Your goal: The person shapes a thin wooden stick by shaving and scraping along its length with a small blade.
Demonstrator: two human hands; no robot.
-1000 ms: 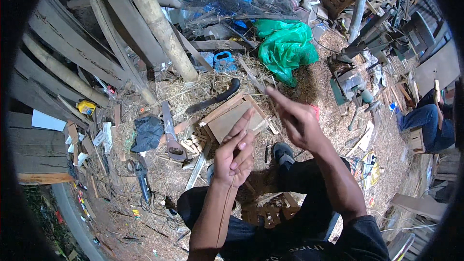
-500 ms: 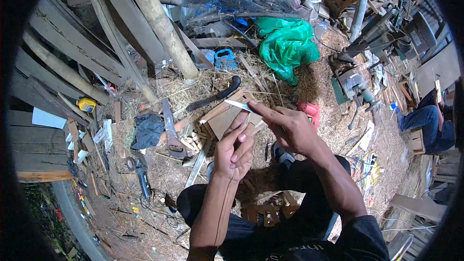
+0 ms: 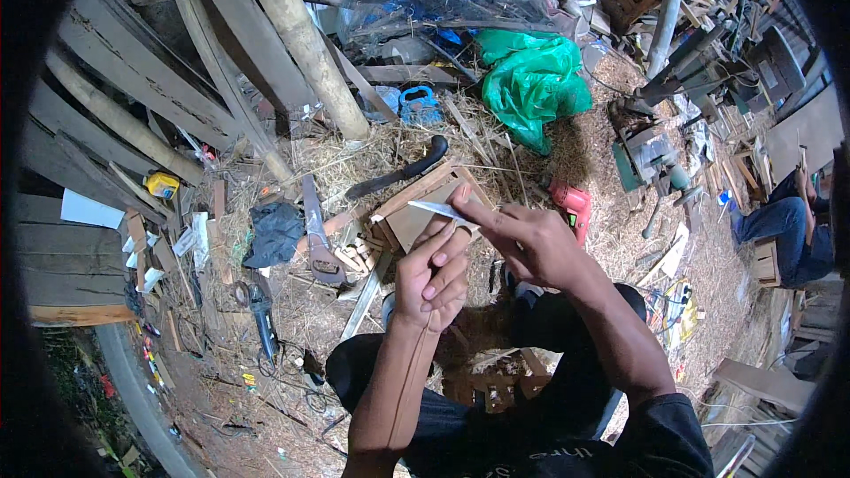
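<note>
I'm seeing a narrow, pale knife blade (image 3: 432, 209) pointing leftward from the right hand (image 3: 542, 248), which is pinching it, thumb and fingers pressed together. Just beside it, the left hand (image 3: 431, 286) is curling its fingers inward; I cannot tell what they are gripping. Both hands are hovering before a framed wooden panel (image 3: 403, 225). Beyond, a handsaw (image 3: 319, 243) is lying to the left, a red power drill (image 3: 574, 207) to the right, and green plastic sheeting (image 3: 529, 80) is sprawling farther off.
</note>
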